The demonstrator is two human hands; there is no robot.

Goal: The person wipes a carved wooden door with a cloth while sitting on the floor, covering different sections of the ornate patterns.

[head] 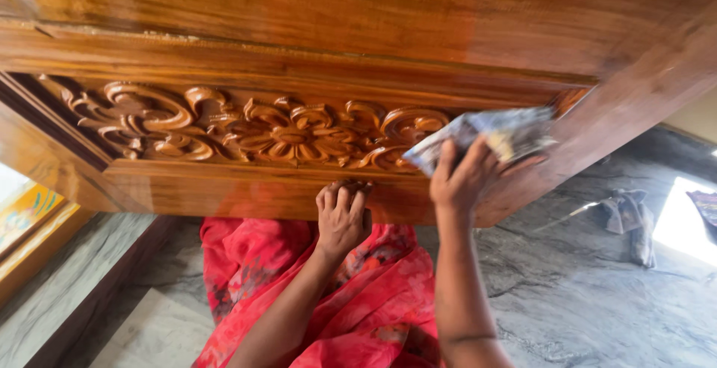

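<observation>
A varnished wooden door (418,24) fills the upper view, with a carved floral panel (254,129) set in its lower frame. My left hand (341,215) is closed on a small brownish pad pressed against the bottom rail just below the carving. My right hand (464,177) holds a crumpled grey sheet, apparently sandpaper (493,135), against the right end of the carved panel. A red patterned garment (358,293) covers my lap under both arms.
A grey stone floor (582,293) spreads to the right, with a crumpled rag (631,215) lying on it. A dark wooden frame strip (97,293) runs along the left beside a pale tile. Bright light falls at the far right.
</observation>
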